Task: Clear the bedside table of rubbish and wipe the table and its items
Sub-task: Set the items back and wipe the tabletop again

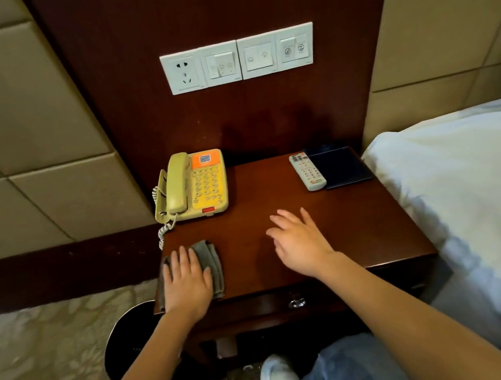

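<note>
The dark wooden bedside table point(359, 216) fills the middle of the view. A folded grey cloth point(212, 259) lies at its front left corner, and my left hand point(186, 282) presses flat on it with straight fingers. My right hand point(300, 242) hovers over the table's front middle, fingers spread and relaxed, holding nothing. A yellow telephone point(202, 187) with an orange sticker sits at the back left. At the back right a white remote control point(307, 171) lies beside a dark blue folder point(340, 166).
A black round bin point(129, 342) stands on the patterned carpet left of the table. A white-sheeted bed point(474, 190) borders the table's right side. A switch and socket panel point(239, 58) is on the wall behind. The table drawer has a metal pull point(296, 303).
</note>
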The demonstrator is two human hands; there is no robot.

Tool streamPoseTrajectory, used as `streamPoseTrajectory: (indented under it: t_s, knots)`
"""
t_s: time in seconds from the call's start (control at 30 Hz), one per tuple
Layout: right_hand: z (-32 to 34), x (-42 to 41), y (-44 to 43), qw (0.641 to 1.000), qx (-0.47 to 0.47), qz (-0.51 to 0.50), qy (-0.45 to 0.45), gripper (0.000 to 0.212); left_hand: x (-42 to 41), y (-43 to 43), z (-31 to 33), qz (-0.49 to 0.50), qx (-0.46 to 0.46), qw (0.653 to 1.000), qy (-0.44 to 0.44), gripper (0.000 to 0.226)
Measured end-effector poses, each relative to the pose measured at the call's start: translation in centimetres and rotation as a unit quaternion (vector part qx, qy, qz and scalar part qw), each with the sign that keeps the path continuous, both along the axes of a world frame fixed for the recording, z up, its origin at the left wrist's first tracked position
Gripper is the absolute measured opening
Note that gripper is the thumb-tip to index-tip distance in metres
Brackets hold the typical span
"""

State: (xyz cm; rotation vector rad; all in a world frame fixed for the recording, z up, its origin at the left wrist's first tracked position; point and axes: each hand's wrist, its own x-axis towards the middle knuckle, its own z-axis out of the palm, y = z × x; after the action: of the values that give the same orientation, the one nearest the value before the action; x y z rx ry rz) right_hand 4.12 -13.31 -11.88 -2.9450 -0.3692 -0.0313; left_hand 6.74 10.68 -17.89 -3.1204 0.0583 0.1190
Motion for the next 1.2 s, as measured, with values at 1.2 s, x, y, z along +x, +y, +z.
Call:
streamPoseTrajectory:
  t_s: [1.2]
  knots:
    - [-2.7, 0.4, -10.8, 0.979, 0.086, -0.176, -0.063, 0.033, 3.3, -14.1, 0.8, -0.168, -0.032, 0.982, 0.076, 0.063]
